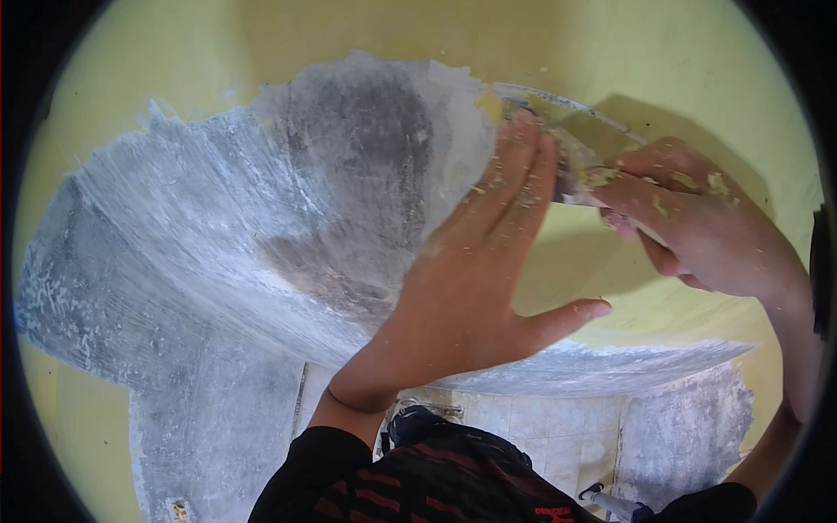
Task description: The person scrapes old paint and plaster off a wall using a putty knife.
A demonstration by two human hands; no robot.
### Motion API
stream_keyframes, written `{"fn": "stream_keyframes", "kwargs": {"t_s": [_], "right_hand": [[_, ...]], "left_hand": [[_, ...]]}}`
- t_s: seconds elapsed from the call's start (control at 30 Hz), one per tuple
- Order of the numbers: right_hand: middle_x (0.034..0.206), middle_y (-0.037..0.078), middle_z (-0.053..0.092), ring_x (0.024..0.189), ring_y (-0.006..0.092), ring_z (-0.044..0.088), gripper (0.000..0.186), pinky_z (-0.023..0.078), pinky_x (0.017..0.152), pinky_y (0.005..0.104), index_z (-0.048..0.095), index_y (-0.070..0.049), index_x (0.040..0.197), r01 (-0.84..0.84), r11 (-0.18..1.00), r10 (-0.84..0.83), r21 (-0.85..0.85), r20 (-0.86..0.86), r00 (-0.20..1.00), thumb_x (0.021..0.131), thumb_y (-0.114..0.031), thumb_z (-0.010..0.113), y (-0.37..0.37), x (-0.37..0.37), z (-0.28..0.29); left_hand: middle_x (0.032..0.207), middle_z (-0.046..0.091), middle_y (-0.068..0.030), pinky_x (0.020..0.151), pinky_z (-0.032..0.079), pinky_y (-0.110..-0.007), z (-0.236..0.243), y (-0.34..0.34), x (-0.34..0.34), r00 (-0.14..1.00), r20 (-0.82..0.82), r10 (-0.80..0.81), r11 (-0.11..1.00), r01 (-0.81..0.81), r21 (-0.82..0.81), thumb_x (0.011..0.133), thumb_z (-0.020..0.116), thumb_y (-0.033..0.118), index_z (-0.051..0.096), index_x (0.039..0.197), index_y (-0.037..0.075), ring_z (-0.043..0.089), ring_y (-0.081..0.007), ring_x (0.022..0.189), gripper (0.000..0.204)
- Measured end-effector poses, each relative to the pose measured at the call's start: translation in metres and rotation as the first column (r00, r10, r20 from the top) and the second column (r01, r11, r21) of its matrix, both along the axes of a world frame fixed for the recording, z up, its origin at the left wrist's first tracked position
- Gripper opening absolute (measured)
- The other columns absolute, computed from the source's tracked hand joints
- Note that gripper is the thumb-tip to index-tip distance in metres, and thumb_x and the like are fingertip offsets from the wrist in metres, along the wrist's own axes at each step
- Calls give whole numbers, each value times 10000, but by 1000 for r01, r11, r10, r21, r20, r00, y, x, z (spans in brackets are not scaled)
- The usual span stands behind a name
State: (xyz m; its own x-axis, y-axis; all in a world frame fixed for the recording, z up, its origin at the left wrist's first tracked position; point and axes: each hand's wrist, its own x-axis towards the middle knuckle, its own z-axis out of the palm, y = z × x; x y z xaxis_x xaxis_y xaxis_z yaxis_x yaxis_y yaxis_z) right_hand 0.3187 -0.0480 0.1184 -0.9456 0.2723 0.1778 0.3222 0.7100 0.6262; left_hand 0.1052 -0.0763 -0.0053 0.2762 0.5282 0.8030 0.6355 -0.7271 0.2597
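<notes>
My right hand (693, 222) is wrapped round a metal scraper (571, 187), its blade against the yellow wall at the edge of a peeled patch. Yellow flakes cling to the blade and to my fingers. The flattened fingers of my left hand (471, 270) rest on or beside the blade, thumb spread out to the right; whether they press on the metal or the wall is hard to tell. Left of my hands is bare grey plaster (340, 131), streaked with white, with a ragged border against the yellow paint (680, 61).
The wall curves round in the fisheye picture, with more scraped grey surface (209, 392) low on the left and right. Below are pale tiles (540, 418), my dark shirt with red markings (418, 479), and what looks like a foot in a dark shoe (591, 491).
</notes>
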Motion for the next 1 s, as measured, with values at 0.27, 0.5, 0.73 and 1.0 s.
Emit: {"fn": "stream_keyframes", "kwargs": {"t_s": [0.27, 0.5, 0.73, 1.0], "right_hand": [[868, 28, 591, 649, 155, 610, 260, 566, 769, 335, 669, -101, 1184, 71, 996, -74, -48, -64, 995, 940, -124, 585, 1, 14, -25], [863, 33, 583, 561, 185, 569, 280, 497, 967, 358, 647, -102, 1180, 201, 154, -844, -967, -23, 536, 903, -106, 609, 1, -33, -10], [827, -3, 561, 530, 86, 501, 151, 490, 598, 286, 676, -37, 1009, 226, 653, -517, -723, -208, 830, 1023, -133, 561, 5, -10, -22], [835, 12, 586, 564, 117, 532, 187, 514, 720, 295, 673, -57, 1090, 50, 122, -884, -991, -85, 460, 913, -43, 615, -3, -18, -23]], "left_hand": [[1600, 251, -362, 1166, 375, -501, -3, -1, 3, 999, -20, -30, 999, 30, -15, 811, 804, 510, 286, 1538, -113, 294, -478, 1496, 1089], [1584, 348, -320, 1160, 385, -473, -7, 6, 1, 990, 107, 90, 990, -101, 96, 682, 919, 450, 410, 1518, -50, 367, -434, 1475, 1099], [1601, 299, -323, 1174, 368, -485, -7, 1, 2, 999, 46, -21, 1000, 21, -1, 740, 873, 455, 352, 1538, -61, 318, -443, 1497, 1083], [1600, 333, -300, 1171, 380, -478, -12, 12, 1, 997, 66, -36, 999, 37, -2, 658, 927, 458, 383, 1540, -34, 354, -421, 1486, 1148]]}}
